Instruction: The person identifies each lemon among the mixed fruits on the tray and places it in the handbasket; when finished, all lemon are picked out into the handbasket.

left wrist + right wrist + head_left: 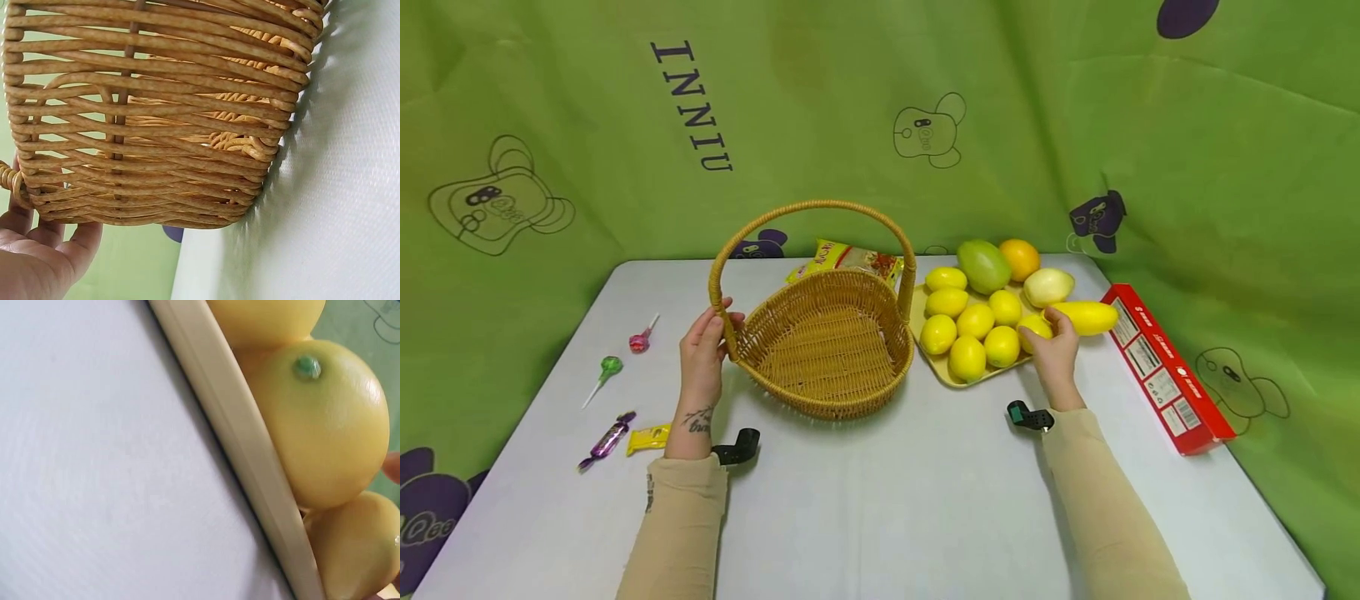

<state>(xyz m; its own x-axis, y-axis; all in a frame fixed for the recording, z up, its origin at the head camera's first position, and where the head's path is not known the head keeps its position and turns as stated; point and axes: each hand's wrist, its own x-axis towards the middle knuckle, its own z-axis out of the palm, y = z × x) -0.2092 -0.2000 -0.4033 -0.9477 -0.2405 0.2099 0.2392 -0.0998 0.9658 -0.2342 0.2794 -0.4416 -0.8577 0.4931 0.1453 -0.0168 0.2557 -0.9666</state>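
White table (880, 500), left hand (703, 354) gripping basket (827, 350), right hand (1054, 354) on lemon (1032, 327)

The empty wicker basket (827, 350) stands upright on the table, handle arched overhead. Just right of it, the tray's (958, 381) nearest-right lemon (1034, 329) lies among other lemons.

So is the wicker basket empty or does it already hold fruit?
Empty. The head view shows the wicker basket's bare woven floor; the lemons all sit on the tray beside it.
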